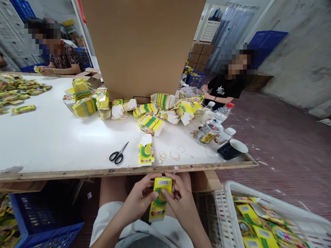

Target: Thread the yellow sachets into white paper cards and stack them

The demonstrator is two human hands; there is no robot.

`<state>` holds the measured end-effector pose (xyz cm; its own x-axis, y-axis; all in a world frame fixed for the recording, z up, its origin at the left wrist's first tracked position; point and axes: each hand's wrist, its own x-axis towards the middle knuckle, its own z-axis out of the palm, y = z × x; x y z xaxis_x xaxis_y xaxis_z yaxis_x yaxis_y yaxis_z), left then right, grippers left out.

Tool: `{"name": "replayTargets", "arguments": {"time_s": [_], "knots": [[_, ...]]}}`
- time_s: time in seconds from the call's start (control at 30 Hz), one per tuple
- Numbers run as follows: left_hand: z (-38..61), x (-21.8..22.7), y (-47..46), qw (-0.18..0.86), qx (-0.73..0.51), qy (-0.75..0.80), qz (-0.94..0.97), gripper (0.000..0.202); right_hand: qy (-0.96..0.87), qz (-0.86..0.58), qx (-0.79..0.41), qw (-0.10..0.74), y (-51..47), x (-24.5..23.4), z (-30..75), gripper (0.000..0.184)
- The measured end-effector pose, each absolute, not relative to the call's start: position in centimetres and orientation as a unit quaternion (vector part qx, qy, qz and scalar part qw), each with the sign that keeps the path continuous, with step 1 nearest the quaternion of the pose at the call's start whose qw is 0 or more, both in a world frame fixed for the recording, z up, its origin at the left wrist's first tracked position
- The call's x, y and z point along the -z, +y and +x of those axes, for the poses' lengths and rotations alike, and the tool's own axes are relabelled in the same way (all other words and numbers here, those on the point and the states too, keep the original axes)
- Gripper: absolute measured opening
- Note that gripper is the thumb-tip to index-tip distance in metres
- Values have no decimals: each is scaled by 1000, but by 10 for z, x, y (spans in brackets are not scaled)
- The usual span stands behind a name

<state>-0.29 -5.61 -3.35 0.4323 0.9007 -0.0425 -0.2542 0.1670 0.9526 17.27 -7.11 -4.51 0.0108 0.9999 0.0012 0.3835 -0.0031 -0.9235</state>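
Note:
Both my hands hold one small yellow-and-green carton (159, 199) over my lap, below the table's front edge. My left hand (141, 198) grips its left side, thumb pressed on the front. My right hand (179, 199) pinches its right side, fingers curled round the top with the barcode flap. On the white table (51, 137) just ahead stands another small stack of flat cartons (146, 151), with black-handled scissors (118, 155) to its left and several loose rubber bands (170, 155) to its right.
Heaps of flat yellow cartons (129, 106) lie before a big cardboard box (142, 44). Bottles, a jar (208, 132) and a dark mug (232, 150) crowd the table's right corner. A white crate (271, 220) of cartons is at my right, a blue crate (38, 220) at my left. Two other people sit beyond.

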Motion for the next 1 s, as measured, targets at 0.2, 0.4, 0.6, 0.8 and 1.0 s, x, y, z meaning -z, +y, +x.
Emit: {"name": "replayTargets", "arguments": {"time_s": [0.2,0.4,0.6,0.8,1.0], "knots": [[-2,35,-56,717,-441,313,440,42,-582,-539,-409,451,-70,36,179,34],[15,42,-60,736,-456,269,422,39,-541,-543,-408,496,-79,46,186,29],[25,41,-62,718,-462,265,448,37,-528,-556,-392,508,-88,52,194,33],[19,43,-58,723,-440,297,442,43,-506,-554,-426,505,-89,46,195,35],[11,48,-56,748,-429,292,414,50,-468,-548,-485,497,-81,48,193,38]]}}
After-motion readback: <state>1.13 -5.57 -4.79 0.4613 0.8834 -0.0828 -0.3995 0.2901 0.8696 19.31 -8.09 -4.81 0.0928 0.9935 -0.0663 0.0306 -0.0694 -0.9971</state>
